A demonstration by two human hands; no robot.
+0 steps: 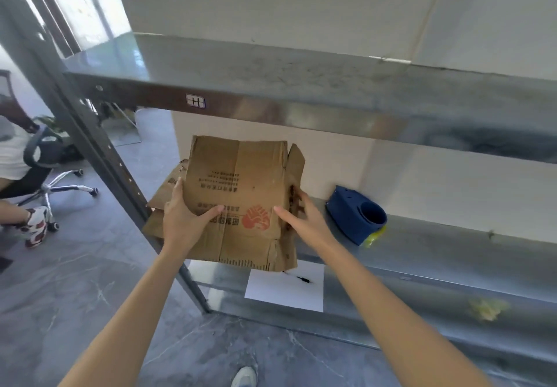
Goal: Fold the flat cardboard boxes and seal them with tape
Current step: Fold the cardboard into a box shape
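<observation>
A flat brown cardboard box (pixel 247 181) with a red logo and printed text is held up in front of the metal shelf (pixel 437 245). My left hand (pixel 184 221) grips its left edge, thumb across the front. My right hand (pixel 298 214) holds the right edge, thumb on the front, fingers behind. More flat cardboard (pixel 164 196) lies on the shelf behind it, partly hidden. A blue tape dispenser (pixel 357 218) with a yellow-green tape end sits on the shelf to the right.
An upper metal shelf (pixel 301 85) overhangs the box. A white sheet of paper (pixel 286 291) with a small dark item lies at the shelf's front edge. A grey upright post (pixel 99 151) stands left. A person sits on an office chair (pixel 45 175) at far left.
</observation>
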